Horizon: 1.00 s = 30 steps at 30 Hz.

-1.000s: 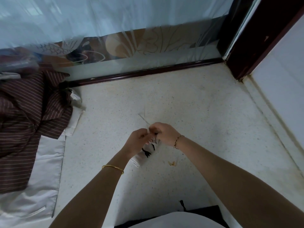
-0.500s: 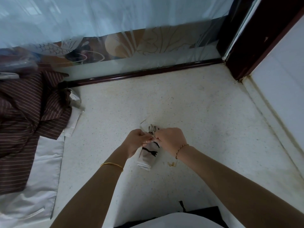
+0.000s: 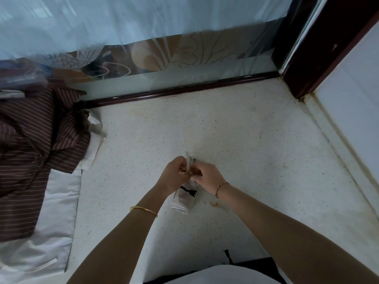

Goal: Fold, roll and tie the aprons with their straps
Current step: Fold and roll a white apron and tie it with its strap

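A small rolled white apron (image 3: 185, 199) with a black print lies on the speckled floor under my hands. My left hand (image 3: 174, 175) pinches a thin white strap (image 3: 187, 160) that sticks up from the roll's far end. My right hand (image 3: 207, 175) is closed on the strap's other part right beside it, fingertips almost touching the left hand. The roll's far end is hidden by both hands.
A heap of brown striped aprons (image 3: 30, 150) lies on flat white cloth (image 3: 41, 232) at the left. A glass panel with a dark base rail (image 3: 180, 90) closes the far side. A dark door frame (image 3: 307, 58) and a white wall (image 3: 359, 111) stand at the right.
The rolled apron has come down onto the floor and shows more below my hands. Both hands have shifted slightly, still working the strap at the roll's far end.
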### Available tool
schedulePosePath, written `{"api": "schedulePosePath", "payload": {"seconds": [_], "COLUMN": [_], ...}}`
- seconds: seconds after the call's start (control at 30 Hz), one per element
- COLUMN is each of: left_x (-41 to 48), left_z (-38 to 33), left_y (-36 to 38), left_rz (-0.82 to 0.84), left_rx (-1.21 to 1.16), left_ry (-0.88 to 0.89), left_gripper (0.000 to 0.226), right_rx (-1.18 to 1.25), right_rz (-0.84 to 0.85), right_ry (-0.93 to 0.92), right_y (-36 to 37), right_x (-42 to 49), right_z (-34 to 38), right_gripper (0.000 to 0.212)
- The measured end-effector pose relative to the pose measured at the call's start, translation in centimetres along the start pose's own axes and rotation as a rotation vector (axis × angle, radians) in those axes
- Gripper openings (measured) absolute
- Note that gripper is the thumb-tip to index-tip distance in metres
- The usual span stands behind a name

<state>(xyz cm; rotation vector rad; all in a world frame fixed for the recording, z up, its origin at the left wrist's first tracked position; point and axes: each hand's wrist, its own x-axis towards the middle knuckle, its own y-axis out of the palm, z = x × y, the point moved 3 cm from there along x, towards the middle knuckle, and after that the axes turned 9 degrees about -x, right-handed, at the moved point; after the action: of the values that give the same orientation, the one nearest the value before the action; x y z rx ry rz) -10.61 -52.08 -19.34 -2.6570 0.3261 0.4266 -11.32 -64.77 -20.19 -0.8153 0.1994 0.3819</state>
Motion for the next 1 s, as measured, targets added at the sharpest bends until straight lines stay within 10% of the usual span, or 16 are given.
{"api": "schedulePosePath", "payload": {"seconds": [0.4,0.8,1.0], "left_x": [-0.4,-0.1,0.1], "left_z": [1.9,3.1,3.7], "left_y": [0.8,-0.8,-2.1], "left_rz": [-0.269,-0.205,-0.411], "left_rx": [0.222,-0.309,-0.098], "left_ry": [0.072,-0.098,-0.242], "left_gripper": [0.016,0.012,0.016], "right_rx": [0.405,0.349,-0.059], "right_rz": [-0.038,-0.007,-0.068], "right_ry": [0.228,0.224,0.120], "right_y": [0.6,0.3,-0.4], "right_x": [-0.1,1.1,0.8], "right_z": [0.2,-0.2,0.6], "right_gripper": [0.016,0.013,0.012]}}
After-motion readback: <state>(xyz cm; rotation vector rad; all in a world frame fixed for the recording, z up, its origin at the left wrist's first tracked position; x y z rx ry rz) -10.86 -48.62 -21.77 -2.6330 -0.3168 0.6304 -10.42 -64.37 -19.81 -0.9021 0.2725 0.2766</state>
